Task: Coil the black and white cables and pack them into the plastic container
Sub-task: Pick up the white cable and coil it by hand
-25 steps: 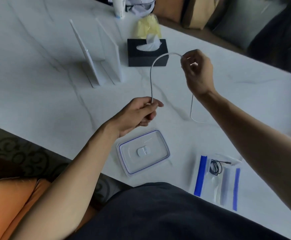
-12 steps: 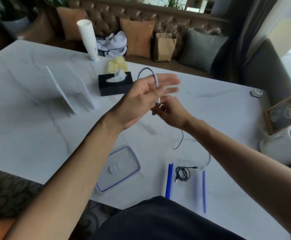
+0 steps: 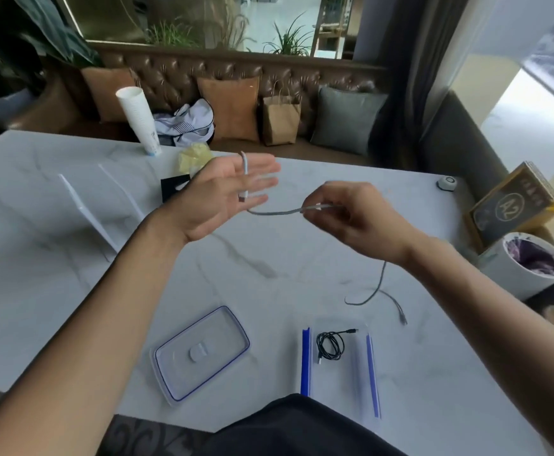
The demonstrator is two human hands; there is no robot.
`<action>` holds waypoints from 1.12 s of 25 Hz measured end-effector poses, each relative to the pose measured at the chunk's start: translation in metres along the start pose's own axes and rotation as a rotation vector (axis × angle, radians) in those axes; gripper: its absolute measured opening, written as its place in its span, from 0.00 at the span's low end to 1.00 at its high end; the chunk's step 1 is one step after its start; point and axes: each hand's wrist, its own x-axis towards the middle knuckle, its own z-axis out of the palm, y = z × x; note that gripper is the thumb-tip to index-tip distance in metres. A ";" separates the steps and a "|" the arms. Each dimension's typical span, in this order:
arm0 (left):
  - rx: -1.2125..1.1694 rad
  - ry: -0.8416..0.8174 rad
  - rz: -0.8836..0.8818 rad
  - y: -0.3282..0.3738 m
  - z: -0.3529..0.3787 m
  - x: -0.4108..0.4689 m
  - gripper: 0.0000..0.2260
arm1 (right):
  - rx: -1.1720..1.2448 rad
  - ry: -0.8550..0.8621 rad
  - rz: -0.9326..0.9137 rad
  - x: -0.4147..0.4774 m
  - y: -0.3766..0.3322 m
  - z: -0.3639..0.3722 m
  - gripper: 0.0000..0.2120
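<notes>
The white cable (image 3: 275,212) is looped over the stretched-out fingers of my left hand (image 3: 216,202), its plug end lying across them. My right hand (image 3: 358,218) pinches the same cable a short way to the right, held above the table. The cable's free tail (image 3: 377,287) hangs down and lies on the marble with its far plug near the container. The black cable (image 3: 330,345) lies coiled inside the clear plastic container (image 3: 306,360) with blue side clips, near the front edge. The container's lid (image 3: 233,327), clear with a blue seal, rests to its left.
A black tissue box (image 3: 172,189) and two clear acrylic stands (image 3: 84,209) stand behind my left hand. A stack of paper cups (image 3: 137,120) is at the back edge. A white bin (image 3: 529,264) and a framed sign (image 3: 509,205) sit at the right.
My right hand has drawn away from the left hand to the right, pulling the cable out sideways. The left hand stays flat with the cable looped on its fingers. The camera tilted up.
</notes>
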 end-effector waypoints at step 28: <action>-0.279 -0.011 0.322 0.042 0.030 0.033 0.20 | 0.094 0.020 0.169 0.027 0.000 -0.010 0.10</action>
